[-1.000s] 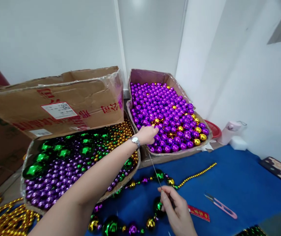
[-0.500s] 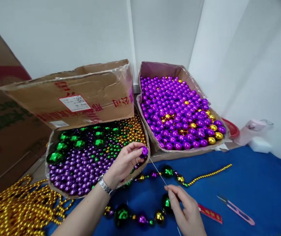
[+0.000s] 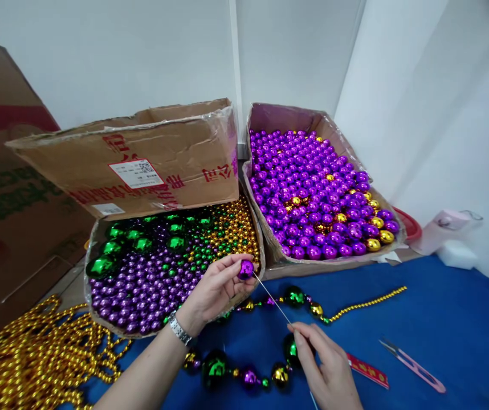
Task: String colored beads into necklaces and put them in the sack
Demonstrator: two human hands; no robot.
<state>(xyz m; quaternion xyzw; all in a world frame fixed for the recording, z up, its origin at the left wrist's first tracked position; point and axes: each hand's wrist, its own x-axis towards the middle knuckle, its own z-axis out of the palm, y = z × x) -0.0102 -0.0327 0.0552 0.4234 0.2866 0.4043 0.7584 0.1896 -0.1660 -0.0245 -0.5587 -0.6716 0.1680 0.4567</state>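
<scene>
My left hand (image 3: 214,287) pinches a purple bead (image 3: 245,269) at the tip of a thin metal needle (image 3: 272,298). My right hand (image 3: 325,367) holds the needle's lower end over the blue table (image 3: 419,319). A string of green, gold and purple beads (image 3: 244,376) curves under both hands, ending in a thin gold strand (image 3: 364,303). The bead is held just in front of the near box of mixed beads (image 3: 163,262).
A box of purple and gold beads (image 3: 317,193) stands at the back right. A pile of gold bead strands (image 3: 31,359) lies at the left. Pink thread snips (image 3: 413,364) and a red strip (image 3: 366,373) lie on the right. A pink object (image 3: 439,228) stands by the wall.
My left hand drew back from the purple bead box with one purple bead and brought it to the needle tip. The view shifted left.
</scene>
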